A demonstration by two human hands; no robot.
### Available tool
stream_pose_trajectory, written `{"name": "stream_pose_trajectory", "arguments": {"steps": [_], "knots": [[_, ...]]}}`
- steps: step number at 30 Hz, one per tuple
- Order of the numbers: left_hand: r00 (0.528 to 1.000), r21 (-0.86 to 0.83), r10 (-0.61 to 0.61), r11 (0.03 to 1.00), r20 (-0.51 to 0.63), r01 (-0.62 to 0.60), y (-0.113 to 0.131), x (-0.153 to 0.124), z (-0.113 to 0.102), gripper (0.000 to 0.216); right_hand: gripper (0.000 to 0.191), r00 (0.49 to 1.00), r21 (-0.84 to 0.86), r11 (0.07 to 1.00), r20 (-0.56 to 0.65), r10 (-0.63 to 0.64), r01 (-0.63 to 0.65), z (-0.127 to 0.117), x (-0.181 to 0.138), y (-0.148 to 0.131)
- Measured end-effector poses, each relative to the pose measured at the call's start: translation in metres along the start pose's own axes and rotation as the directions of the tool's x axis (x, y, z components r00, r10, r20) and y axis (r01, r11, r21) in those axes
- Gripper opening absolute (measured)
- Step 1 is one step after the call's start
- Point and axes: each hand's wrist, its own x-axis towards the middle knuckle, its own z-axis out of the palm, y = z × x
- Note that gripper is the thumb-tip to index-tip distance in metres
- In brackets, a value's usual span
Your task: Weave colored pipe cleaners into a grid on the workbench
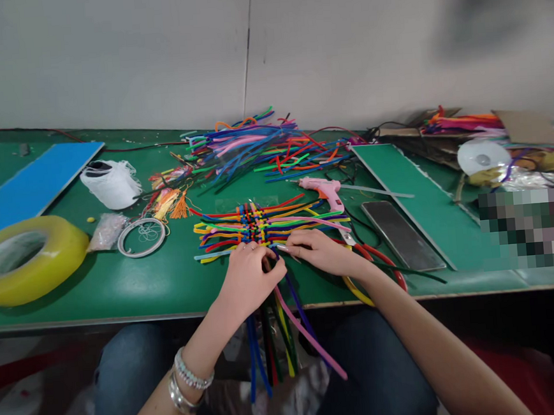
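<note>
Head view looks down on a flat woven panel of multicoloured pipe cleaners [263, 224] lying on the green worktop [168, 293], just beyond both hands and close to the worktop's near edge. Its long axis runs side to side, with horizontal stems poking out left and right, while a bunch of loose blue, black, yellow and pink stems [287, 341] drops from its near side over the edge towards the person's lap. Both hands sit at the panel's near edge. The left hand [249, 283], with silver bracelets [189, 374] on its wrist, is nearer the panel's middle; its fingers [264, 256] are bunched together and seem to pinch the stems where they leave the weave. The right hand [323, 252] lies flatter, to the right, its fingers [292, 248] extended and close together, their tips touching the weave's near edge. Beyond the panel lie a pink glue gun [321, 188] and a heap of loose pipe cleaners [253, 148]; a yellow tape roll [26, 259] sits far left.
</note>
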Motion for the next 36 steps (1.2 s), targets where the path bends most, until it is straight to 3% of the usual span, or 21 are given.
{"name": "stream_pose_trajectory", "arguments": {"steps": [2, 5, 8, 16, 26, 36], "knots": [[1.0, -0.037, 0.016, 0.999, 0.022, -0.015, -0.003, 0.001, -0.003, 0.019, 0.027, 1.0, 0.026, 1.0, -0.018, 0.0, 0.001, 0.002, 0.001, 0.001], [1.0, -0.101, 0.005, 0.995, 0.025, -0.003, -0.009, 0.002, -0.005, 0.007, 0.026, 1.0, 0.038, 0.999, -0.027, 0.011, -0.01, 0.004, 0.002, 0.002], [1.0, -0.128, -0.001, 0.992, 0.006, 0.002, -0.013, 0.003, -0.004, 0.025, 0.027, 0.999, 0.046, 0.999, -0.027, 0.025, -0.023, 0.004, 0.002, 0.003], [0.994, 0.122, 0.095, 0.989, -0.048, -0.088, -0.016, 0.004, 0.008, 0.013, 0.026, 0.999, 0.021, 1.0, -0.034, 0.01, -0.01, 0.005, 0.002, 0.002], [0.998, 0.212, 0.054, 0.976, -0.028, -0.047, -0.016, 0.003, 0.013, 0.01, 0.032, 0.998, -0.339, 0.939, 0.011, -0.056, 0.056, 0.006, 0.002, -0.009], [0.997, 0.038, -0.003, 0.999, -0.072, 0.006, -0.016, 0.004, 0.011, 0.008, 0.033, 0.999, -0.482, 0.875, 0.037, -0.029, 0.044, 0.01, 0.003, -0.01]]}}
